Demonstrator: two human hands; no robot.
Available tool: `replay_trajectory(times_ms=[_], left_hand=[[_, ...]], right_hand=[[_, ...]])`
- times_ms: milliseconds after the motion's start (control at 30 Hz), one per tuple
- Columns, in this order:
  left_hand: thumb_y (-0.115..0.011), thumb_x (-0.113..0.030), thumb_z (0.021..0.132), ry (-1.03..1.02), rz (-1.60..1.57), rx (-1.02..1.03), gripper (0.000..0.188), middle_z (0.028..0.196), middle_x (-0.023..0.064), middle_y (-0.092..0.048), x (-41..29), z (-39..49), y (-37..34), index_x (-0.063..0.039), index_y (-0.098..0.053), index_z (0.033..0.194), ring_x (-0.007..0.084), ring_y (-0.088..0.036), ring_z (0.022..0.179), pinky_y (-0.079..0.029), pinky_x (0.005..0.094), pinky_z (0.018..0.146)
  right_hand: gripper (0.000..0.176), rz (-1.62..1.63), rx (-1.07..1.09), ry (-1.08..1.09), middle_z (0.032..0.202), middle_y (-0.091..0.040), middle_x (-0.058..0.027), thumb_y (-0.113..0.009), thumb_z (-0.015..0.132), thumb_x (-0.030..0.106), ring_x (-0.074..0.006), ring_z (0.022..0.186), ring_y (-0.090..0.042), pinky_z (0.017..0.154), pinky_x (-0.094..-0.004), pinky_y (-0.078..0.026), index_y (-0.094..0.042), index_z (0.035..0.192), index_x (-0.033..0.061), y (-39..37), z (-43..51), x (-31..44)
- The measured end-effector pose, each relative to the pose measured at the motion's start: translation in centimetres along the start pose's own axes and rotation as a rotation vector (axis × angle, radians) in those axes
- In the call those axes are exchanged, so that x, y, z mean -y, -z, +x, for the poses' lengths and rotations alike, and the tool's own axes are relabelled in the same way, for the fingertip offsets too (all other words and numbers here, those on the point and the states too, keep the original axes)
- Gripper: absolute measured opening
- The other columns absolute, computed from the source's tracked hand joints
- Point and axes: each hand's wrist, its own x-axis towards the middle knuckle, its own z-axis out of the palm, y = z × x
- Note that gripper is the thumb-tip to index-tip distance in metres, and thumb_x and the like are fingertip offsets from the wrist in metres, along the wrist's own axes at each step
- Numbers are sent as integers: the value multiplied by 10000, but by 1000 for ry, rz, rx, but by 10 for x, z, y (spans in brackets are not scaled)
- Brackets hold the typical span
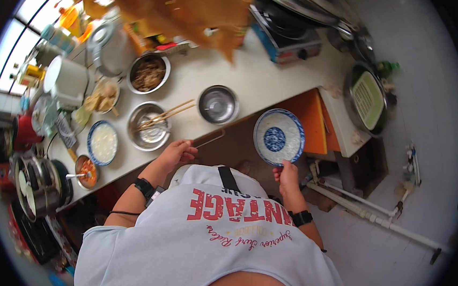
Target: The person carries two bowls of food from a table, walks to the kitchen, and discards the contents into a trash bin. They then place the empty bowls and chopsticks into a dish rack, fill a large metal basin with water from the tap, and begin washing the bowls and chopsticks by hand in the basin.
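Observation:
My right hand [287, 175] grips the near rim of a blue-and-white porcelain bowl [279, 137], held off the counter's front edge with its inside showing. No food can be made out in it. By the counter's edge, my left hand [179, 152] has its fingers partly curled and holds nothing that I can see. Beyond it, wooden chopsticks [166, 115] rest in a steel bowl [149, 126]. A smaller steel bowl [218, 104] stands to the right of that one. Further left are a blue-rimmed dish of white food [103, 142] and a small bowl of red food with a spoon [86, 172].
A steel bowl of brown food [149, 74] and a grey pitcher [109, 49] stand at the back left. A portable gas stove [289, 43] is at the back right. Below the counter, an orange cabinet door [309, 121] stands open; white pipes [368, 215] run at right.

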Motion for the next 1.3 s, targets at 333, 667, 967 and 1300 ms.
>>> replay_trajectory(times_ms=[333, 667, 967, 1300], left_hand=[[-412, -227, 1005, -260, -354, -272, 206, 1009, 177, -624, -48, 122, -94, -56, -418, 1119, 253, -671, 788, -520, 256, 534], [-424, -157, 961, -272, -159, -374, 152, 934, 155, -650, -122, 169, -198, -45, -455, 1058, 231, -679, 784, -515, 267, 599], [-446, -201, 973, -162, -39, -201, 163, 918, 134, -645, -222, 259, -345, -53, -466, 1037, 208, -675, 828, -499, 279, 636], [-458, -198, 964, -251, 139, 101, 273, 971, 111, -662, -326, 330, -517, -40, -482, 1184, 205, -678, 752, -496, 277, 629]], right_hand=[[272, -19, -7, 120, 644, -610, -84, -501, 909, 271, -114, 483, -505, 450, -254, -393, -566, 859, 12, 151, 40, 26], [232, 254, -198, 90, 646, -581, -70, -476, 920, 257, -116, 514, -490, 469, -260, -389, -537, 884, 37, 249, 99, 107], [259, 434, -329, 162, 659, -582, -99, -476, 925, 256, -134, 507, -489, 468, -270, -378, -531, 869, 8, 307, 186, 223], [250, 282, -440, 81, 649, -602, -100, -497, 900, 226, -134, 487, -503, 455, -276, -402, -549, 910, -19, 354, 304, 305]])
